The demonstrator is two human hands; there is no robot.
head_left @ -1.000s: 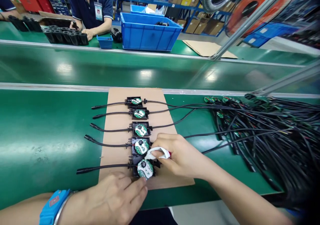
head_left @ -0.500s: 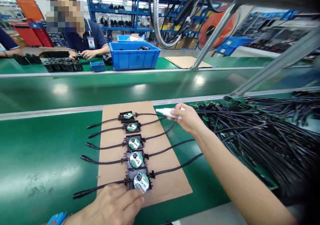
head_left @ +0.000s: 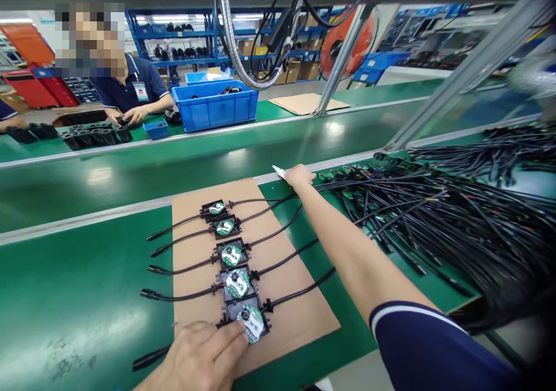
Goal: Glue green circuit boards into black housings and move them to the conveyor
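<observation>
On a cardboard sheet (head_left: 286, 287), several black plastic housings lie in a column. Each carries a round green circuit board with white paste on it, and black cables run out to both sides. My left hand (head_left: 204, 347) is at the nearest housing, its fingers closed on the edge of the nearest circuit board (head_left: 253, 323); the thumb is hard to see. Beyond the far right corner of the cardboard, my right hand (head_left: 299, 175) is wrapped round a white squeeze tube (head_left: 279, 172). Only the tube's pointed nozzle end shows, aimed left; the hand hides the rest.
A large heap of black cables (head_left: 417, 217) with circuit boards covers the bench on the right. Metal rails (head_left: 87, 226) edge the green bench. Across it, a person (head_left: 130, 90) handles a small part beside a blue bin (head_left: 215, 106). A metal hose (head_left: 230, 43) hangs overhead.
My right hand with the tube has moved away from the boards, toward the back rail. My left hand stays at the nearest board, its fingertips now higher on it. The camera view has shifted.
</observation>
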